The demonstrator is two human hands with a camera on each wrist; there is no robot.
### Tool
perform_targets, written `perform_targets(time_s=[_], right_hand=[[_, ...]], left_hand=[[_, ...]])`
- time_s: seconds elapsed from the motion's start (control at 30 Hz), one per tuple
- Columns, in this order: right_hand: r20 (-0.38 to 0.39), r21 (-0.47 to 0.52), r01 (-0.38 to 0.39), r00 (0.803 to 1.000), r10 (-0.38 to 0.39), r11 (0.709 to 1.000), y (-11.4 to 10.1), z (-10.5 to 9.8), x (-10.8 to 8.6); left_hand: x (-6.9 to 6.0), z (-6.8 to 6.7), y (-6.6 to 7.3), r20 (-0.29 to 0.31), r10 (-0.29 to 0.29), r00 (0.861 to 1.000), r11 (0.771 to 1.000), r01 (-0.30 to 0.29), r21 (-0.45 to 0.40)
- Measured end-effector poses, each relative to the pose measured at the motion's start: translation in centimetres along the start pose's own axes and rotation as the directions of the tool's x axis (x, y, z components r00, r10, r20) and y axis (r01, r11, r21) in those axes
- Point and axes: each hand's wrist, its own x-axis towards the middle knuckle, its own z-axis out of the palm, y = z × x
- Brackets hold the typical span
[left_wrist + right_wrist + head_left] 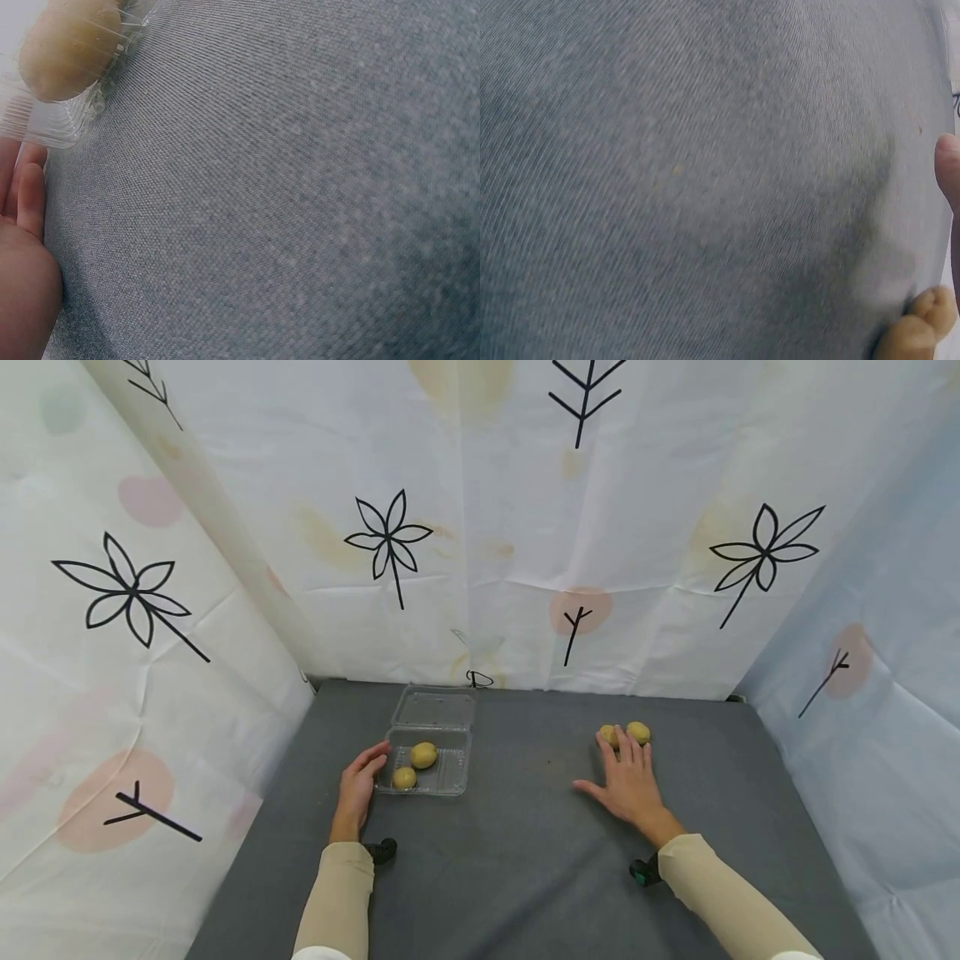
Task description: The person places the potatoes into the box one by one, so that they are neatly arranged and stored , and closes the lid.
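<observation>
A clear plastic clamshell container lies on the grey cloth with its lid folded back. Inside are two yellow potatoes, a larger one and a smaller one. My left hand rests at the container's left side, fingers loosely extended along it. In the left wrist view, a potato shows through the plastic above the fingers. Over on the right, my right hand is spread, its fingertips over or at a potato they partly hide; another potato sits beside it. Contact there is unclear.
Grey cloth covers the table. White printed curtains stand behind it and along both sides. Each wrist wears a small black device, one at the left wrist and one at the right.
</observation>
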Motion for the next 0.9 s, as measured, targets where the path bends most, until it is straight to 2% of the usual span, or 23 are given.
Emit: perform_targets(time_s=[0.13, 0.37, 0.57, 0.9], right_hand=[[0.013, -0.007, -0.023, 1.0, 0.023, 1.0, 0.7, -0.2, -0.2], [-0.017, 0.029, -0.032, 0.999, 0.032, 0.999, 1.8, -0.6, -0.7], [0.004, 0.114, -0.076, 0.997, 0.076, 0.991, 2.7, -0.7, -1.0], [-0.044, 0.294, -0.101, 0.992, 0.118, 0.951, 3.7, -0.1, -1.3]], left_hand=[[-0.1, 0.0, 0.0, -0.003, 0.004, 1.0, 1.0, -0.004, 0.005], [-0.1, 0.0, 0.1, 0.002, -0.006, 1.0, 1.0, 0.006, -0.007], [-0.1, 0.0, 0.0, 0.0, -0.003, 1.0, 1.0, 0.003, -0.008], [0.0, 0.0, 0.0, 0.002, -0.006, 1.0, 1.0, 0.006, -0.015]])
